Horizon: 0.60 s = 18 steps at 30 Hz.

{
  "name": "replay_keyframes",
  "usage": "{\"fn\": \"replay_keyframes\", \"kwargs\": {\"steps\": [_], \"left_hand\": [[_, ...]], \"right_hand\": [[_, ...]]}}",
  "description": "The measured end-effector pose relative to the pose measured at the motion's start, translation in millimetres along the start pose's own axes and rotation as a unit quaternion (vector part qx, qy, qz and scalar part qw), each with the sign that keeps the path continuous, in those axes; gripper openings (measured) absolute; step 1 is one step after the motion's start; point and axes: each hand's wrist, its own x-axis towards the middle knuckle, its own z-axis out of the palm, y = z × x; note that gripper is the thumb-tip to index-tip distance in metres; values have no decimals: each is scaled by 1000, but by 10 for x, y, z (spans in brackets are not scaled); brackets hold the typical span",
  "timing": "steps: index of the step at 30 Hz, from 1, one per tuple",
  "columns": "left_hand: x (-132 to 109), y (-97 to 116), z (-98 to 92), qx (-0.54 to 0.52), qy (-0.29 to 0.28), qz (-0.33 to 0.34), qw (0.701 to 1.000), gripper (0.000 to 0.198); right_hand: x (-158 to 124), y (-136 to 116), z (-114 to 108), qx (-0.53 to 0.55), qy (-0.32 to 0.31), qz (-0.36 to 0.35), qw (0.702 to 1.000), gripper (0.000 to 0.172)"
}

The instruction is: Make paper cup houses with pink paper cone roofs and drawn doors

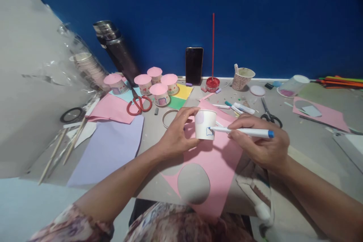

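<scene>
A white paper cup (202,131) is held upright by my left hand (180,130), thumb near its base and fingers at its rim. On the cup's side are a pale lilac patch and a small blue outline. My right hand (262,143) grips a white felt-tip pen (246,132) with a blue end, its tip touching the cup at the outline. Beneath both hands lies a pink paper sheet (219,174) with a round hole cut through it. Just left of the cup sits a tape roll (167,119), partly covered by my left hand.
Several decorated cups with pink tops (159,94) stand at the back left, near red-handled scissors (139,105) and a dark flask (117,51). Lilac paper (110,151) lies left. A phone (194,66) leans on the blue wall. Black scissors (269,113) are at right.
</scene>
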Motion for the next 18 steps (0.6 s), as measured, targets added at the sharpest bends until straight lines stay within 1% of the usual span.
{"fn": "replay_keyframes", "kwargs": {"steps": [18], "left_hand": [[-7,3,-6,14,-4,2,1000,67]], "right_hand": [[6,-32,7,-11,0,-5,1000,16]]}}
